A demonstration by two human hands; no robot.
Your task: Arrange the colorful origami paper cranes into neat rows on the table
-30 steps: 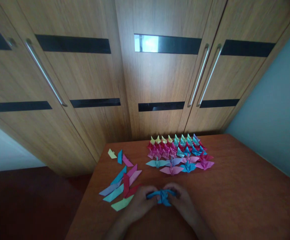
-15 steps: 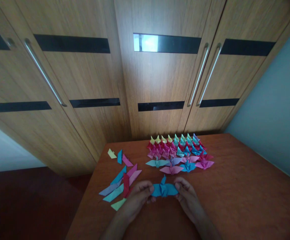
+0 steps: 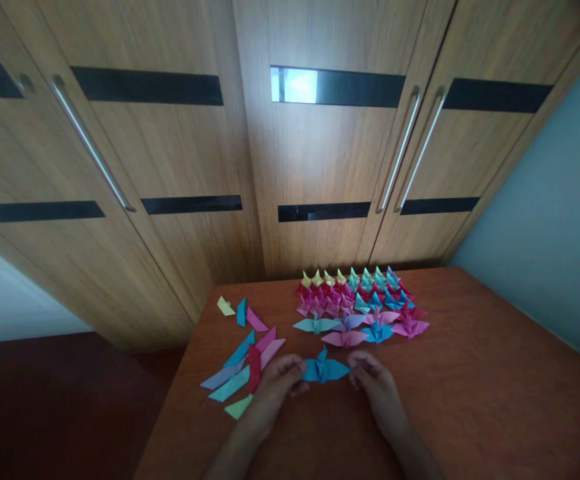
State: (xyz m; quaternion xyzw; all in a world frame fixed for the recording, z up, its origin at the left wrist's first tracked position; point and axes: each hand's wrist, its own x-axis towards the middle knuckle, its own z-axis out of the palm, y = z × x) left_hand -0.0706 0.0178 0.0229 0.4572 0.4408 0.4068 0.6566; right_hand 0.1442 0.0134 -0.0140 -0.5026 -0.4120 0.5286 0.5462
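Observation:
A blue paper crane (image 3: 324, 371) is held above the near part of the table, its wings spread to both sides and a narrow point sticking up in the middle. My left hand (image 3: 281, 381) pinches its left wing between thumb and fingers. At the pointed tip of the right wing, my right hand (image 3: 373, 381) has its thumb and fingers closed; the exact contact is hard to see. Just beyond the crane lie finished-looking paper cranes with wings out, among them a pink crane (image 3: 345, 339) and another blue crane (image 3: 379, 332).
Rows of colourful folded cranes (image 3: 327, 293) stand at the back of the brown table (image 3: 470, 373). On the left lie several flat folded paper strips, including a turquoise strip (image 3: 230, 385) and a red strip (image 3: 255, 368). A wooden wardrobe (image 3: 320, 153) rises behind.
The blue crane has risen slightly and tilted. Its right wing, earlier blunt and covered at the end by my right fingers, now shows a pointed tip. My left hand keeps its pinch.

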